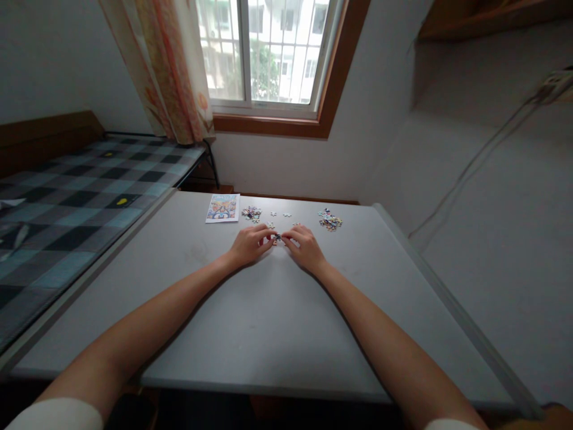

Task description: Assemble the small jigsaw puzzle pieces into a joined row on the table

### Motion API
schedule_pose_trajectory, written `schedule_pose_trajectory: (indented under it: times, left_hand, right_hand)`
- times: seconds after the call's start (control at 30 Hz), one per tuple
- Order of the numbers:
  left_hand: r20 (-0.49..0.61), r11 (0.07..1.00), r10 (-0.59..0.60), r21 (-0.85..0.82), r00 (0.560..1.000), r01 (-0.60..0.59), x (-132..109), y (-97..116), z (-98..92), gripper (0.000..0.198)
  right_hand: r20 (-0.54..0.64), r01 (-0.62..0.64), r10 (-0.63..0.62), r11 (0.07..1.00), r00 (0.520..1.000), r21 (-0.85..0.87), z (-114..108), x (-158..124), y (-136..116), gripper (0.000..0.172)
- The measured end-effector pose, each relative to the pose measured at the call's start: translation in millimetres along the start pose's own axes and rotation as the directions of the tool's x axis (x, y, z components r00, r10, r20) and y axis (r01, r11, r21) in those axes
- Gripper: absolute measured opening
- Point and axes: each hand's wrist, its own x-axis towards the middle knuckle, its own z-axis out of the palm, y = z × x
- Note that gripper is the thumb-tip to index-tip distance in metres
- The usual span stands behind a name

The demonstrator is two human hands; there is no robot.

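Note:
Near the far side of the table, my left hand (252, 243) and my right hand (305, 245) meet around a small dark jigsaw puzzle piece (278, 237). Both pinch it between thumb and fingertips; whether it is one piece or two joined is too small to tell. Just beyond the fingers lie several loose pieces (287, 215), partly hidden by the hands. One heap of puzzle pieces (252, 214) sits behind my left hand, and another heap (330, 220) is to the right of my right hand. A printed picture sheet (222, 208) lies flat at the far left.
The grey table (250, 334) stretches under both forearms, with a raised edge along its right side. A bed with a checked cover (147, 161) stands at the left. Behind are a curtain (174, 71) and a window (282, 54); a cable (474, 158) hangs on the right wall.

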Motion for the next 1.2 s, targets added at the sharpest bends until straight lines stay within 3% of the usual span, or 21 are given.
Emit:
schedule_pose_trajectory:
  times: [0.3, 1.2]
  left_hand:
    - [-0.076, 0.998, -0.06, 0.019, 0.995, 0.061, -0.9, -3.4, 2.9, 0.017]
    - [-0.024, 1.0, -0.018, 0.01, 1.0, 0.019, -0.4, 0.1, -0.2, 0.02]
  right_hand:
    - [-0.025, 0.01, -0.01, 1.0, 1.0, -0.017, -0.9, 0.5, 0.0, 0.017]
    - [-0.012, 0.005, -0.004, 0.999, 1.0, 0.051, -0.2, 0.3, -0.7, 0.022]
